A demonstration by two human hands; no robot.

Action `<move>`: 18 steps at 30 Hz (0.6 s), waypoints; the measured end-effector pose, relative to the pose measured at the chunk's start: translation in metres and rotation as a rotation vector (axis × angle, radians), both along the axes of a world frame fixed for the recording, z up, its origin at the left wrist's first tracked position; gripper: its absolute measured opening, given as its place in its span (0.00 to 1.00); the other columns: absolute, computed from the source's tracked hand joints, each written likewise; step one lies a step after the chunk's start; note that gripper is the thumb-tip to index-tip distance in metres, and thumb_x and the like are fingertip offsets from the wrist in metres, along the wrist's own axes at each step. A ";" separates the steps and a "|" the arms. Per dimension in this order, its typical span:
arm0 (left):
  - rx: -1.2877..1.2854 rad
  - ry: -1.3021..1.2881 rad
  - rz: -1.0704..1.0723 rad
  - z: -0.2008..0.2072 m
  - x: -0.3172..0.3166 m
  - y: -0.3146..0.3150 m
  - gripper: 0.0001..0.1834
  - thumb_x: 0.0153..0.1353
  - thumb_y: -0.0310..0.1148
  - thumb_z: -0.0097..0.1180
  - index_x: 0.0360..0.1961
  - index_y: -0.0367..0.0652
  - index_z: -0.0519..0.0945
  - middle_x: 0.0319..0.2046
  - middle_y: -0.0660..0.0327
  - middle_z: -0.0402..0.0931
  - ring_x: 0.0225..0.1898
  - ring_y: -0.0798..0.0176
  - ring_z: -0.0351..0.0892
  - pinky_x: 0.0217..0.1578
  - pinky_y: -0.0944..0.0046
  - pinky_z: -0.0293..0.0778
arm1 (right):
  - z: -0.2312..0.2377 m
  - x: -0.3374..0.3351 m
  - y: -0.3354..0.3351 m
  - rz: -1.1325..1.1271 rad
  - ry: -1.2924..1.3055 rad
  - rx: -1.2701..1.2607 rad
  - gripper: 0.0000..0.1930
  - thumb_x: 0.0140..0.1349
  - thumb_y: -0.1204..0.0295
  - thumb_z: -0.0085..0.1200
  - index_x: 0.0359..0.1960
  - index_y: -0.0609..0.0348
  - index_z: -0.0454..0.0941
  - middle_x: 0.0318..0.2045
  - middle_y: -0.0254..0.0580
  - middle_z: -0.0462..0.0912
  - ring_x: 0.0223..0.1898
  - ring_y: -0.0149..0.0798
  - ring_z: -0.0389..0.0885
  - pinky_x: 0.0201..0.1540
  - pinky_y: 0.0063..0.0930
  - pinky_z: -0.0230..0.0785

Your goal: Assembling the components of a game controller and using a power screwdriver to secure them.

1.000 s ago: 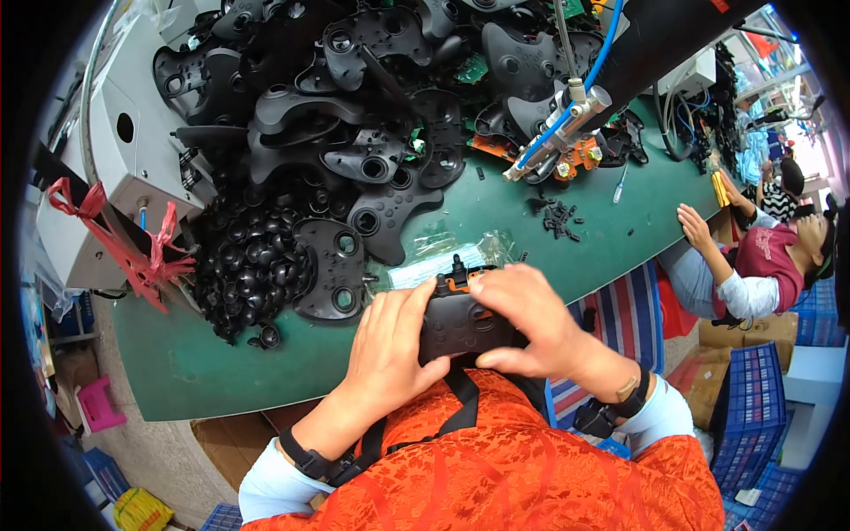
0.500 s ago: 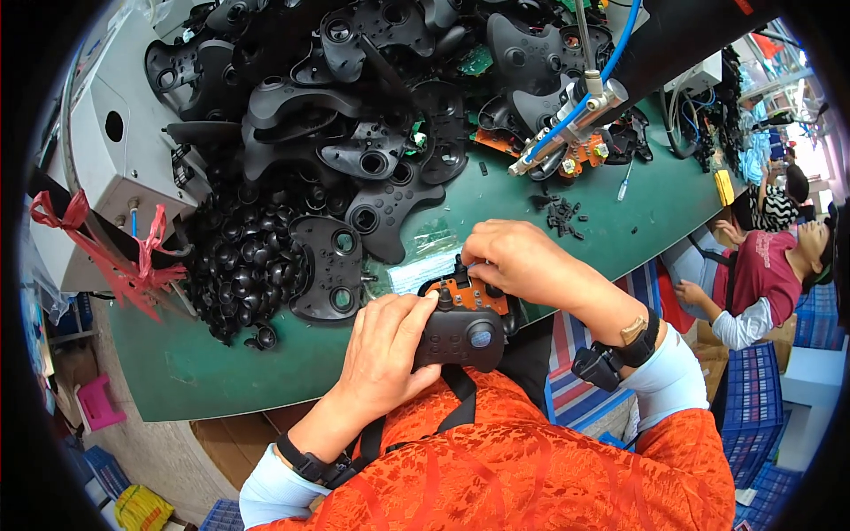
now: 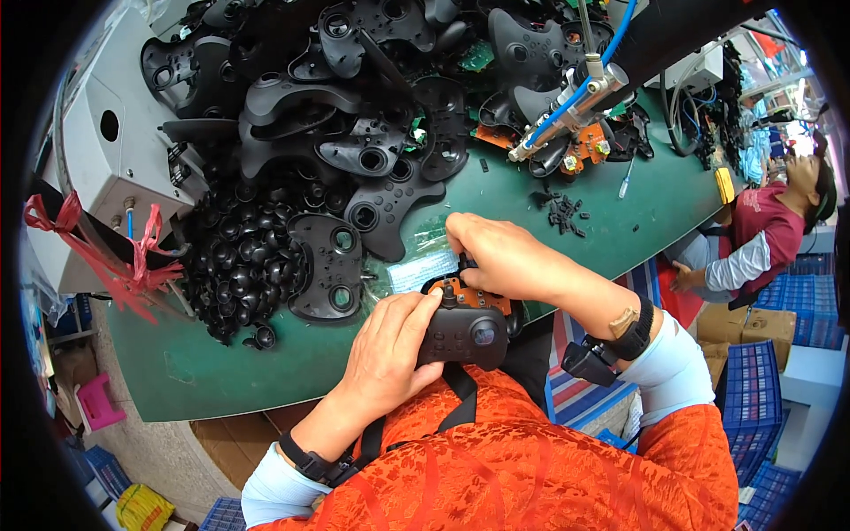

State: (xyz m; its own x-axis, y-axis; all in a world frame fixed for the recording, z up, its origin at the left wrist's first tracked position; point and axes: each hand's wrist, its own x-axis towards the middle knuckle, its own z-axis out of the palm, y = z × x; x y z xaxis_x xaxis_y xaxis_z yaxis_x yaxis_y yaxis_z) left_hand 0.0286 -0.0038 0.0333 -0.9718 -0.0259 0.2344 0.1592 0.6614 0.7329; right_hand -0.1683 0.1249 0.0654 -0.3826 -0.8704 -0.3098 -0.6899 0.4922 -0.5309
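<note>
A black game controller (image 3: pixel 462 340) rests close to my body at the table's near edge. My left hand (image 3: pixel 388 347) is wrapped round its left side, with the thumb below and the fingers over the top. Its orange circuit board (image 3: pixel 481 295) shows along the far edge, and a thumbstick stub (image 3: pixel 450 296) stands up there. My right hand (image 3: pixel 498 258) is closed in a pinch at that far edge, on a small black part (image 3: pixel 466 263) beside the board. The fingers hide most of this part.
Black controller shells (image 3: pixel 390 208) pile up at the back, with a heap of black thumbstick caps (image 3: pixel 243 261) at left. A pneumatic screwdriver (image 3: pixel 567 115) hangs above small black pieces (image 3: pixel 563 212). A screwdriver (image 3: pixel 626 181) lies to the right. Another person (image 3: pixel 770 221) sits at far right.
My right hand has shifted slightly left and curled more over the board's far edge. The left hand still holds the controller. The person at right has turned and moved.
</note>
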 end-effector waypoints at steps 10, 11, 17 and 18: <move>0.000 -0.028 0.050 0.001 0.001 0.003 0.49 0.34 0.26 0.75 0.64 0.36 0.68 0.53 0.46 0.72 0.53 0.42 0.75 0.54 0.48 0.72 | 0.009 -0.019 0.022 -0.214 -0.306 -0.090 0.20 0.55 0.73 0.68 0.47 0.59 0.74 0.30 0.37 0.76 0.32 0.33 0.77 0.35 0.30 0.70; -0.002 -0.027 0.050 0.002 0.002 0.003 0.49 0.34 0.26 0.75 0.64 0.36 0.68 0.53 0.46 0.72 0.53 0.42 0.75 0.54 0.48 0.72 | 0.013 -0.020 0.025 -0.284 -0.366 -0.148 0.19 0.55 0.72 0.68 0.47 0.59 0.74 0.30 0.35 0.76 0.31 0.29 0.76 0.34 0.27 0.69; -0.087 0.062 0.059 0.017 -0.008 0.007 0.47 0.33 0.29 0.76 0.60 0.36 0.71 0.52 0.48 0.72 0.51 0.42 0.73 0.51 0.48 0.69 | 0.036 0.007 0.073 -0.203 -0.152 -0.504 0.20 0.57 0.66 0.69 0.47 0.62 0.78 0.35 0.41 0.78 0.33 0.35 0.78 0.36 0.27 0.72; -0.112 0.034 0.078 0.019 -0.013 0.010 0.46 0.34 0.31 0.76 0.59 0.36 0.71 0.52 0.49 0.72 0.51 0.43 0.72 0.51 0.49 0.69 | 0.038 0.010 0.078 -0.140 -0.144 -0.497 0.22 0.56 0.63 0.70 0.48 0.61 0.78 0.37 0.43 0.78 0.36 0.39 0.79 0.39 0.30 0.73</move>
